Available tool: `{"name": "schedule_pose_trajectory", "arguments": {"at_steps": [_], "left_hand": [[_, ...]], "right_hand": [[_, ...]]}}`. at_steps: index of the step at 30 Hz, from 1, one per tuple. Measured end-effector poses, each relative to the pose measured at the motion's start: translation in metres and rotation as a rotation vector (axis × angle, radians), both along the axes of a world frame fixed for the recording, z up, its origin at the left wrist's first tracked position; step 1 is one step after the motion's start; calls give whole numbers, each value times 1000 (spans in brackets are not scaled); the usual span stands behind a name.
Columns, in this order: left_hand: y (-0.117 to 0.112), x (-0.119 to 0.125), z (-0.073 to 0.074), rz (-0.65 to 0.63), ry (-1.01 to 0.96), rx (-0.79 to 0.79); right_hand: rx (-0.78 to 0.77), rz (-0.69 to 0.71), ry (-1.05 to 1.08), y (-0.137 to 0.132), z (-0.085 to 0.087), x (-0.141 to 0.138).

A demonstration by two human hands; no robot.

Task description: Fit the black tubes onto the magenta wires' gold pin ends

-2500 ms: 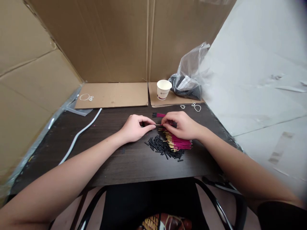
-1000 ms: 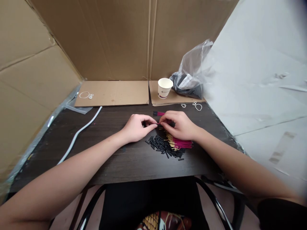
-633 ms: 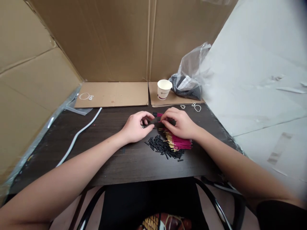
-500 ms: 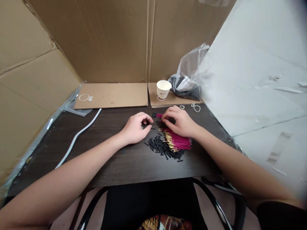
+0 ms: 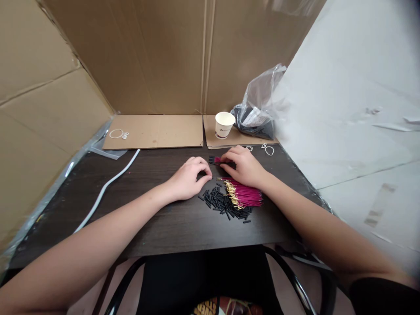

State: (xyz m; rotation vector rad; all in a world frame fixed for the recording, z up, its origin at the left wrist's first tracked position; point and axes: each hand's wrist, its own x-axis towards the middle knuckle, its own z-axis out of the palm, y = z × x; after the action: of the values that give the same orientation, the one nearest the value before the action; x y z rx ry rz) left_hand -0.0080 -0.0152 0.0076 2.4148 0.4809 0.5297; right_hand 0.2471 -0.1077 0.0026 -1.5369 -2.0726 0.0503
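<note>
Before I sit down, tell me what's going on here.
A person is working at a dark table. The right hand, thumb and finger slightly apart, is at some black-ended magenta wires. The left hand has its fingertips together near loose black tubes; whether it pinches one is too small to tell. Gold-tipped magenta wires lie beside the tubes.

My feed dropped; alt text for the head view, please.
Left hand curled beside loose black tubes, right hand at a few black-ended magenta strands, above a dark table. Gold-tipped magenta strands lie against the tubes; a paper cup stands behind.
</note>
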Motion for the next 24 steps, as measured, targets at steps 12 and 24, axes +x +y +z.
{"name": "schedule_pose_trajectory", "arguments": {"at_steps": [12, 24], "left_hand": [[-1, 1, 1, 40, 22, 9], [-1, 2, 1, 87, -15, -94]], "right_hand": [[53, -126, -16, 8, -6, 9], [-301, 236, 22, -19, 38, 3]]}}
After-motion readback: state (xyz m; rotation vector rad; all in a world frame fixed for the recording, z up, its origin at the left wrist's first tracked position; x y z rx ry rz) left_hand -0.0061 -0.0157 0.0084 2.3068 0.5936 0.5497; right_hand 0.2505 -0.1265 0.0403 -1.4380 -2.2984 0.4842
